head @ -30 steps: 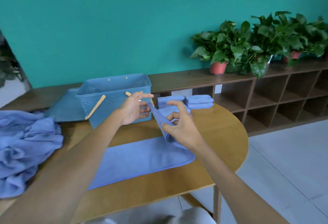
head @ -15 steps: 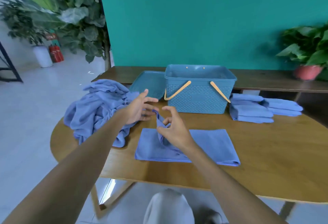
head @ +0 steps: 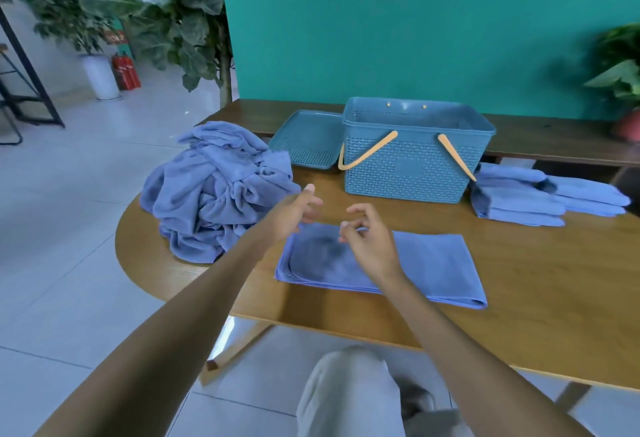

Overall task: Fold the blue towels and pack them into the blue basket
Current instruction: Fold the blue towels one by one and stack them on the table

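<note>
Released since the earlier frame, both grips, left hand [head: 294, 213] and right hand [head: 369, 239], hover loosely curled and empty over the half-folded towel [head: 429, 263] on the table [head: 536, 298], before the blue basket [head: 415, 159]; next fold needs regripping an end.

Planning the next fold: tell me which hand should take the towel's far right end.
Probably the right hand: it hovers over the half-folded towel, nearer that end. The left hand sits beyond the opposite edge, by the pile.
</note>
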